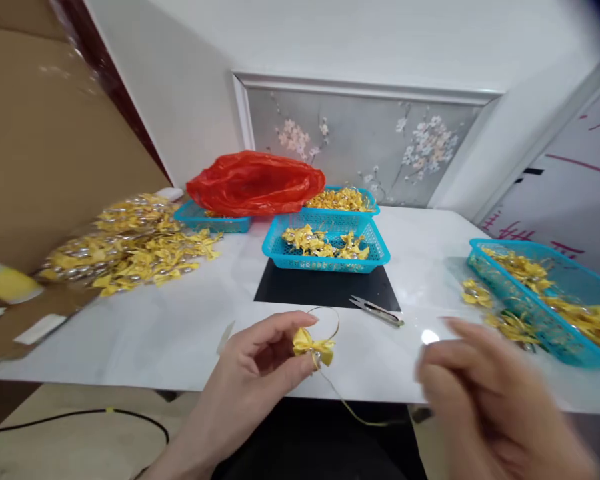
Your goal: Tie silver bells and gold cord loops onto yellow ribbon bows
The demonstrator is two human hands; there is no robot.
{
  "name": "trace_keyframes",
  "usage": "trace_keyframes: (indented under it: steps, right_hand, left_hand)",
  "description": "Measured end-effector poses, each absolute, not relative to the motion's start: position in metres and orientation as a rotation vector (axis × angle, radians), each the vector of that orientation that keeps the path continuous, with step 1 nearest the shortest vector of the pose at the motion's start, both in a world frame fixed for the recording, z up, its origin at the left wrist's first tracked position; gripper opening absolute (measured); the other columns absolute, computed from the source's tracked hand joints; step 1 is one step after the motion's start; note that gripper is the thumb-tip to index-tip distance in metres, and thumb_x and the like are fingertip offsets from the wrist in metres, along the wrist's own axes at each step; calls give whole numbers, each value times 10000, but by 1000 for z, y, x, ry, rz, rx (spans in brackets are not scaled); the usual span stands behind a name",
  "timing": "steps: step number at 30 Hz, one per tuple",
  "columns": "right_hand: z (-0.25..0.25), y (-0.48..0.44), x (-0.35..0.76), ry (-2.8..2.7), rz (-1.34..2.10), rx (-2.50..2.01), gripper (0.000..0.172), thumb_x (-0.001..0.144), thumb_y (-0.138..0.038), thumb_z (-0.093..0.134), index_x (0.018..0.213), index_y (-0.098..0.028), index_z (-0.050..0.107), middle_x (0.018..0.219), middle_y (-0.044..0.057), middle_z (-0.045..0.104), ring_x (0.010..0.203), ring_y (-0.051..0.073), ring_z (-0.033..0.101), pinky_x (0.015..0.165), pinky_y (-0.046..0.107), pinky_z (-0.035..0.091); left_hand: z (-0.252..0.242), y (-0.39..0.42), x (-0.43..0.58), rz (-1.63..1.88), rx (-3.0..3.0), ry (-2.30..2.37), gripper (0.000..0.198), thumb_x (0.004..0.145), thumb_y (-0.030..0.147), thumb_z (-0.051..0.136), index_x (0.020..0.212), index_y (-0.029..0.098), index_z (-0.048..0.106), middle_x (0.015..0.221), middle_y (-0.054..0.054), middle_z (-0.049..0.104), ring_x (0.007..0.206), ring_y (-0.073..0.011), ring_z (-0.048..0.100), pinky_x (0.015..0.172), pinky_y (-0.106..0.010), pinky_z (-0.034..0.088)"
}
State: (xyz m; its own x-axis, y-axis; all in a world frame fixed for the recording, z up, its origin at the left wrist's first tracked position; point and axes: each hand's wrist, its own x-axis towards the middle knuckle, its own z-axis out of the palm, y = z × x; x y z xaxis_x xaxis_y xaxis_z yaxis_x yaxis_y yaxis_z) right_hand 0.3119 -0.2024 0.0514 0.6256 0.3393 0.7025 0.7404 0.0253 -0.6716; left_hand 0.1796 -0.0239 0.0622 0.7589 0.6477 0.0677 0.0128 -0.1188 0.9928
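Between the thumb and fingertips of my left hand (265, 373) is a small yellow ribbon bow (313, 348) with a shiny bead at its middle. A thin gold cord (347, 407) loops above the bow and trails down to the right past the table edge. My right hand (490, 400) is apart from the bow, at the lower right. Motion blurs its fingers, so whether they grip anything is unclear. A pair of thread snips (377, 311) lies beyond the bow, partly on a black mat (325, 287).
A blue basket (326, 263) of yellow bows stands on the mat, with more baskets behind, one under a red plastic bag (255, 183). Another blue basket (523, 248) is at right, loose bows (476, 293) beside it. Bagged bows (135, 250) pile at left.
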Motion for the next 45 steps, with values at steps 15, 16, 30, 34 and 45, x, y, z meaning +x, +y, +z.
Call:
trace_keyframes:
  steps: [15,16,30,34,45]
  right_hand:
    - [50,-171,298,-1300,-389,-1510,307,864,33,556,1050,-165,698,852,54,583,642,110,578,483,220,443]
    - [51,-172,295,-1272,-426,-1520,288,855,33,573,1019,-161,712,818,48,571,613,105,557,457,219,415]
    - [59,-177,289,-1334,-552,-1640,206,840,45,609,937,-108,706,707,34,521,583,95,453,460,214,390]
    - [57,-175,289,-1341,-549,-1615,192,849,36,615,957,-94,707,700,36,531,593,100,458,465,217,402]
    - [58,-173,287,-1286,-545,-1608,195,840,32,606,921,-108,716,676,23,529,554,95,469,439,214,385]
  left_hand:
    - [66,-34,179,472,1434,546,193,714,172,817,861,296,815,745,27,787,666,-109,691,630,-144,570]
    - [65,-34,179,472,1434,535,207,712,165,817,866,302,816,749,29,792,664,-107,696,628,-138,570]
    - [68,-38,177,638,1574,525,416,692,62,772,958,381,775,849,69,805,735,-117,755,645,-107,592]
    - [71,-43,178,763,1645,492,426,678,30,743,920,381,731,810,92,759,695,-106,738,625,-112,595]
    - [74,-42,176,692,1742,551,270,705,104,747,834,339,769,708,67,770,592,-106,704,554,-96,569]
